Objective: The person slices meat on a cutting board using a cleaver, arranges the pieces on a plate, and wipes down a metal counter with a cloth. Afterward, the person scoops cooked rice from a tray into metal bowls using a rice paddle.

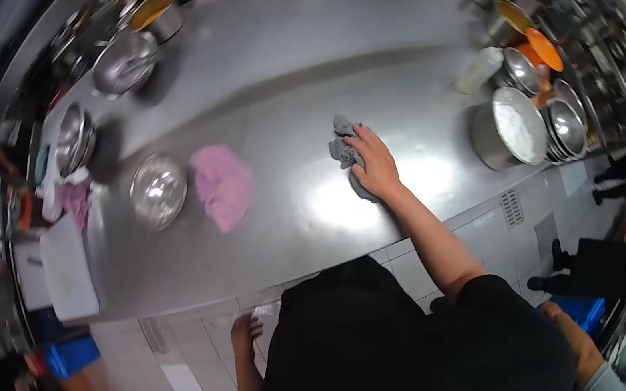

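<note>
My right hand (376,163) presses a crumpled grey cloth (342,151) against the steel worktable (293,223), its fingers over the cloth's right side. To the left, a pink cloth (224,188) lies spread on the steel, apart from my hands. Beside it sits a shiny round metal bowl (159,191). My left hand (246,329) hangs below the table's front edge, with its fingers loosely apart and nothing visible in them.
At the right end stand a large pot with white contents (520,127), stacked metal bowls (565,125) and a whitish container (482,71). Leftward are a white board (68,268) and a metal bowl (125,63). Another person's arm (576,342) shows at lower right.
</note>
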The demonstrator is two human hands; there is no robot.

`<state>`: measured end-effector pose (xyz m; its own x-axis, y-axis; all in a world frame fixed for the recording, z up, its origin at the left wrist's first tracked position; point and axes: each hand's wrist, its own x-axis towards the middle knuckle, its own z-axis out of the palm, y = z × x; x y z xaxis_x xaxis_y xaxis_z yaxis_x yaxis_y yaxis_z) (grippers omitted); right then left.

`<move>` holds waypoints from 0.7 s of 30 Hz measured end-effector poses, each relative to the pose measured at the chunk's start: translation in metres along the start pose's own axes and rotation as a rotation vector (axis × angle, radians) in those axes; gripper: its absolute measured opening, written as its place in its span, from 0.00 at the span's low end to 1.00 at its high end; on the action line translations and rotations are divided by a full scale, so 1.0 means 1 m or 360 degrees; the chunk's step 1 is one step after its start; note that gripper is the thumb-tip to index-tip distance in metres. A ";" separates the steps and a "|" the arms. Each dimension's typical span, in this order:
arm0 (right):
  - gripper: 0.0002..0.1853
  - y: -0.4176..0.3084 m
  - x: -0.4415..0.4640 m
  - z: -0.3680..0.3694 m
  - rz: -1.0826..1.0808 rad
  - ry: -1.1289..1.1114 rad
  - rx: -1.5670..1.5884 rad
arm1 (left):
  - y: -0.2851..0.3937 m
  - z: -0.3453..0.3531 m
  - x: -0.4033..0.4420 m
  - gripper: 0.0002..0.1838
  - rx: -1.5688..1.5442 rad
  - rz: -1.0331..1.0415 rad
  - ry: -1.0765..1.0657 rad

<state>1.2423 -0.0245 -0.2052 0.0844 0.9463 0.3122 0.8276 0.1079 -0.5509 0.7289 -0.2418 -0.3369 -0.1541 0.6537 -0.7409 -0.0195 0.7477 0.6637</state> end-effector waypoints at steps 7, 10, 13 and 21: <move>0.25 -0.101 -0.046 0.057 -0.0572 -0.0216 0.0350 | 0.037 0.065 -0.015 0.19 -0.0224 -0.0007 -0.0426; 0.27 -0.151 -0.077 0.075 -0.0626 -0.0366 0.0399 | 0.014 0.054 -0.012 0.18 -0.0234 0.0012 -0.0475; 0.27 -0.201 -0.100 0.097 -0.0527 -0.0341 0.0388 | -0.047 0.014 0.005 0.18 0.0138 0.0214 -0.0345; 0.28 -0.332 -0.106 0.192 -0.0697 -0.0374 0.0393 | -0.207 -0.154 -0.032 0.19 0.0187 -0.0316 0.0253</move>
<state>0.8520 -0.1019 -0.2036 -0.3878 0.8363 0.3876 0.6004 0.5483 -0.5822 0.5858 -0.4354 -0.4345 -0.3121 0.4736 -0.8236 0.0486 0.8737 0.4840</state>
